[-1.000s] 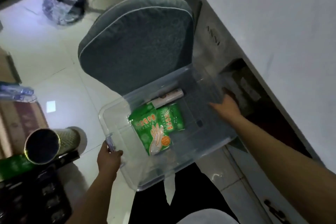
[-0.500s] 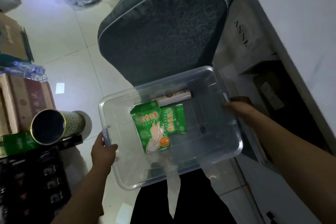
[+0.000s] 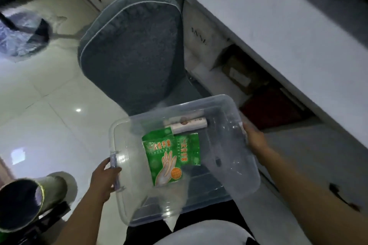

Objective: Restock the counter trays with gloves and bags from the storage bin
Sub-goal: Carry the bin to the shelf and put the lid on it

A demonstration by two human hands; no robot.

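Here the clear plastic storage bin (image 3: 235, 173) hangs below the grey chair (image 3: 133, 53), left hand (image 3: 103, 179) and right hand (image 3: 255, 138) gripping its ends; inside lie green glove packets (image 3: 165, 157) beside a white bag roll (image 3: 189, 124).

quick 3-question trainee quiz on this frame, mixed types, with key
1. True or false: both hands hold the clear storage bin by opposite ends.
2. Multiple choice: what lies at the far end of the bin's contents, beyond the green glove packets? A) a white roll B) a metal tin C) a pair of scissors
3. Fill in: the chair behind the bin has a ____ cushion.

Key
1. True: left hand on the left end, right hand on the right end.
2. A: the white roll.
3. Grey: see the chair.
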